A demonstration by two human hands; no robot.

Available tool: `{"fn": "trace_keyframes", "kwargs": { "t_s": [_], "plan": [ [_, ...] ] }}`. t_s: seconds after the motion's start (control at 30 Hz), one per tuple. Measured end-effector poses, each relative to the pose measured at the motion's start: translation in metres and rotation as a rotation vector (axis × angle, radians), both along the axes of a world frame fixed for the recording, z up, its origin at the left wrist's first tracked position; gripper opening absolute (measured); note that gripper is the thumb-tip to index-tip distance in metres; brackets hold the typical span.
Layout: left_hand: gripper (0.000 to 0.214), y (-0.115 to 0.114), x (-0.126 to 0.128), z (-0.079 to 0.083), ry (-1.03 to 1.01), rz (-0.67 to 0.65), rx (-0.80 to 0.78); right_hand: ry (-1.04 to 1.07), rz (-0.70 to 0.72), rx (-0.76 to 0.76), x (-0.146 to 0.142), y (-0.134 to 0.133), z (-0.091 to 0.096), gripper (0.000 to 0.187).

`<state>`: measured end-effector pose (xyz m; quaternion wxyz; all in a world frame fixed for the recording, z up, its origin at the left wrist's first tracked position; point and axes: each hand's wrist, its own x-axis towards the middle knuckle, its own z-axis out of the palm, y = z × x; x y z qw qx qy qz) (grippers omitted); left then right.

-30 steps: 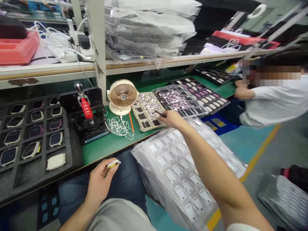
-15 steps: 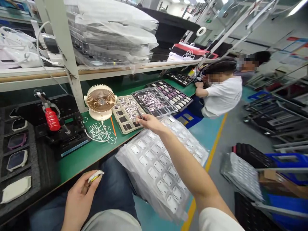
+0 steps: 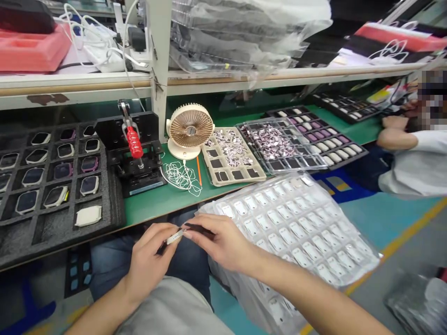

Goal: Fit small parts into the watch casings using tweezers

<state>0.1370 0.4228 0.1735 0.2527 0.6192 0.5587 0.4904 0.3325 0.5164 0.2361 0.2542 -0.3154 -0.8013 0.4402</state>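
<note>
The left hand point(image 3: 150, 256) pinches one pale case point(image 3: 174, 236) over the lap point(image 3: 190, 274); the right hand point(image 3: 223, 242) pinches one pair of dark tweezers point(image 3: 200, 229), tip at the case's edge. The tabletop point(image 3: 153, 204) carries one clamp point(image 3: 133, 144), one fan point(image 3: 190, 131), one orange stick point(image 3: 199, 170), one beige tray point(image 3: 240, 183), and watches point(image 3: 33, 176) in foam point(image 3: 56, 227) left of the clamp.

I watch through one camera, worn on the person's head, facing forward and down. It looks from close above the left hand point(image 3: 148, 256) and right hand point(image 3: 225, 239), with the forearms point(image 3: 310, 298) entering from the bottom edge. Beyond, it takes in the worktop point(image 3: 148, 207), whose front edge climbs rightward, the shelf point(image 3: 104, 93) across the top, and floor point(image 3: 366, 218) at right.
</note>
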Motion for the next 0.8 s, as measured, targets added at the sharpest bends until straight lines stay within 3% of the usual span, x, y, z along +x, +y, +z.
{"fn": "trace_keyframes", "kwargs": {
  "t_s": [0.2, 0.37, 0.5, 0.8],
  "plan": [
    [0.023, -0.003, -0.006, -0.001, 0.040, 0.033, 0.033, -0.061, 0.051, 0.167, -0.003, 0.000, -0.003, 0.014],
    [0.023, -0.002, -0.010, -0.001, 0.018, -0.017, 0.007, -0.146, 0.254, 0.533, -0.001, 0.003, -0.004, 0.028],
    [0.023, -0.003, -0.012, -0.001, 0.023, -0.044, -0.019, -0.197, 0.340, 0.710, -0.002, 0.003, -0.002, 0.030],
    [0.023, -0.006, -0.014, -0.003, 0.019, -0.050, -0.088, -0.221, 0.332, 0.709, -0.003, 0.001, 0.001, 0.032]
  ]
}}
